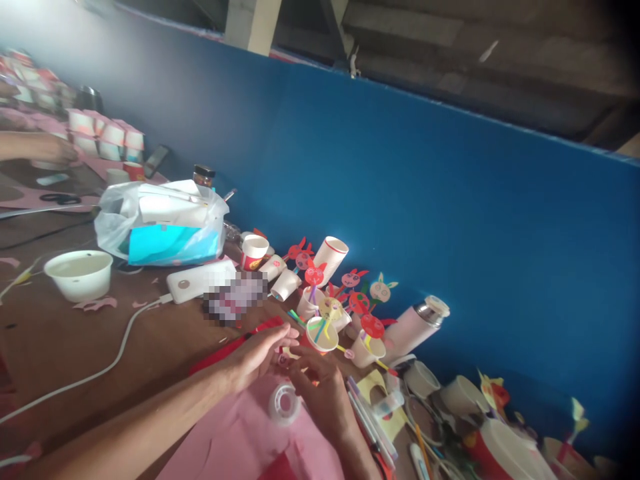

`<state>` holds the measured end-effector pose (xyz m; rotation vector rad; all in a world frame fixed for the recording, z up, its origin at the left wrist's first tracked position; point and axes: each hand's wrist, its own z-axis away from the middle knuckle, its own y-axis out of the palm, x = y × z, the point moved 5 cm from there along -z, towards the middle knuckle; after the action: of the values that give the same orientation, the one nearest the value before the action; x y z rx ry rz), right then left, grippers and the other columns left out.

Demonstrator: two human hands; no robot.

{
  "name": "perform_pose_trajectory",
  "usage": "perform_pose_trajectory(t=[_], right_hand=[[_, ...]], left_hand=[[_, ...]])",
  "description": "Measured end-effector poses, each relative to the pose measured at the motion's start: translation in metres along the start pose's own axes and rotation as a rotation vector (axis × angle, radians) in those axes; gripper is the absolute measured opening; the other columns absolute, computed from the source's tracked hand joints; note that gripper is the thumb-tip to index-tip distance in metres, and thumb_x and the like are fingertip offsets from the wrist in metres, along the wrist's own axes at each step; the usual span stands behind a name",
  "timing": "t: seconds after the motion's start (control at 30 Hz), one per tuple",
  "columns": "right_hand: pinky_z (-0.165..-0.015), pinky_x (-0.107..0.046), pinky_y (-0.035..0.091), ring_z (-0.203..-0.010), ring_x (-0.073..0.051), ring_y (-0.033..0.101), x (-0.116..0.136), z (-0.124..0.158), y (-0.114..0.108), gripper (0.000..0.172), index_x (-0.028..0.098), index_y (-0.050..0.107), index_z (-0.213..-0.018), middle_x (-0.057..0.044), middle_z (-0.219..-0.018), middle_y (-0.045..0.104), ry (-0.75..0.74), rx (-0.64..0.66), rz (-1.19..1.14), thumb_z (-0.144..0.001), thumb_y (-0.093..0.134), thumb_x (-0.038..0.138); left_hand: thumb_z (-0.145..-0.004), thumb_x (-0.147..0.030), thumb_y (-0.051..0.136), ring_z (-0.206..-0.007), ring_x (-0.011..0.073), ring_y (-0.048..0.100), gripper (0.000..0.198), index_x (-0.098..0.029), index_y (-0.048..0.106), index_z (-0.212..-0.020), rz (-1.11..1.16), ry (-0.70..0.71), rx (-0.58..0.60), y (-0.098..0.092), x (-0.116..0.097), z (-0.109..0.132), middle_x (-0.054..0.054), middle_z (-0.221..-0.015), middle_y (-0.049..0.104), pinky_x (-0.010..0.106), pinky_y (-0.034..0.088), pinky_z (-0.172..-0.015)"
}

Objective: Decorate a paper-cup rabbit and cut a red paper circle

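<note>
My left hand (pixel 257 357) and my right hand (pixel 320 393) meet over pink paper (pixel 235 440) at the lower middle of the table. Their fingertips pinch together around a small pink and red piece (pixel 283 358) that is too small to name. A roll of clear tape (pixel 283 404) lies on the pink paper just below the two hands. Right behind the fingers stand several paper cups with red rabbit-face cutouts on straws (pixel 320 313), and a sheet of red paper (pixel 235 347) lies under my left hand.
A white bowl (pixel 79 273), a white power bank (pixel 200 280) with its cable, a plastic bag of tissues (pixel 160 223) and a pink flask (pixel 415 327) lie about. A blue wall (pixel 425 200) bounds the table's far side. Another person's hand (pixel 45 148) works at far left.
</note>
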<state>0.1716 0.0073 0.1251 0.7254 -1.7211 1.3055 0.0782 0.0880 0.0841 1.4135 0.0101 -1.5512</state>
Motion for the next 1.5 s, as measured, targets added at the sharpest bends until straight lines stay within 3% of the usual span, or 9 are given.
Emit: perform_pose_trajectory(t=[0.23, 0.53, 0.8, 0.93, 1.1, 1.23, 1.5], right_hand=[[-0.048, -0.018, 0.038, -0.051, -0.007, 0.050, 0.008, -0.008, 0.010, 0.016, 0.017, 0.060, -0.062, 0.000, -0.083, 0.068, -0.008, -0.012, -0.013, -0.077, 0.056, 0.019], [-0.048, -0.018, 0.037, -0.048, -0.009, 0.049, 0.002, -0.008, 0.011, 0.014, 0.016, 0.064, -0.064, 0.003, -0.056, 0.059, 0.024, -0.094, 0.007, -0.075, 0.055, 0.018], [-0.047, -0.019, 0.036, -0.047, -0.009, 0.047, -0.009, -0.012, 0.005, 0.014, 0.016, 0.066, -0.063, 0.002, -0.057, 0.061, 0.099, -0.102, -0.164, -0.072, 0.058, 0.021], [-0.049, -0.020, 0.036, -0.047, -0.009, 0.046, -0.005, -0.012, 0.000, 0.014, 0.016, 0.067, -0.061, 0.004, -0.049, 0.055, 0.103, -0.098, -0.239, -0.072, 0.061, 0.022], [-0.060, -0.023, 0.042, -0.057, -0.011, 0.054, -0.008, -0.014, 0.000, 0.014, 0.015, 0.068, -0.064, -0.001, -0.064, 0.065, 0.121, -0.057, -0.383, -0.073, 0.061, 0.023], [-0.062, -0.025, 0.043, -0.058, -0.012, 0.055, -0.017, -0.016, 0.001, 0.019, 0.014, 0.067, -0.063, -0.003, -0.062, 0.064, 0.150, -0.046, -0.495, -0.073, 0.064, 0.029], [-0.065, -0.027, 0.047, -0.062, -0.014, 0.059, -0.018, -0.014, 0.000, 0.019, 0.016, 0.065, -0.064, -0.002, -0.065, 0.066, 0.139, -0.056, -0.598, -0.073, 0.065, 0.032]], left_hand=[[-0.067, -0.057, 0.065, -0.069, 0.0136, 0.056, 0.062, -0.011, 0.053, -0.106, -0.003, -0.015, 0.017, 0.001, -0.001, 0.004, 0.010, -0.107, 0.057, 0.029, 0.045, -0.065], [-0.069, -0.051, 0.066, -0.065, 0.0151, 0.058, 0.047, -0.012, 0.058, -0.094, 0.024, 0.023, 0.052, 0.000, 0.000, 0.004, 0.007, -0.090, 0.060, 0.032, 0.047, -0.065], [-0.067, -0.041, 0.066, -0.062, 0.0146, 0.058, 0.032, -0.012, 0.061, -0.081, -0.141, 0.071, 0.042, -0.010, -0.002, 0.002, 0.003, -0.071, 0.062, 0.027, 0.044, -0.057], [-0.072, -0.039, 0.064, -0.069, 0.0170, 0.063, 0.029, -0.012, 0.061, -0.081, -0.223, 0.076, 0.083, -0.014, -0.002, 0.002, 0.007, -0.076, 0.066, 0.026, 0.044, -0.059], [-0.072, -0.038, 0.066, -0.066, 0.0168, 0.063, 0.030, -0.009, 0.064, -0.080, -0.229, 0.065, 0.114, -0.015, -0.001, 0.005, 0.009, -0.081, 0.067, 0.027, 0.046, -0.059], [-0.075, -0.037, 0.062, -0.071, 0.0180, 0.063, 0.030, -0.009, 0.066, -0.083, -0.148, 0.062, 0.165, -0.013, 0.000, 0.007, 0.011, -0.084, 0.067, 0.029, 0.048, -0.063], [-0.072, -0.036, 0.068, -0.067, 0.0172, 0.064, 0.028, -0.011, 0.063, -0.084, -0.171, 0.080, 0.112, -0.011, -0.004, 0.007, 0.007, -0.081, 0.066, 0.026, 0.049, -0.057]])
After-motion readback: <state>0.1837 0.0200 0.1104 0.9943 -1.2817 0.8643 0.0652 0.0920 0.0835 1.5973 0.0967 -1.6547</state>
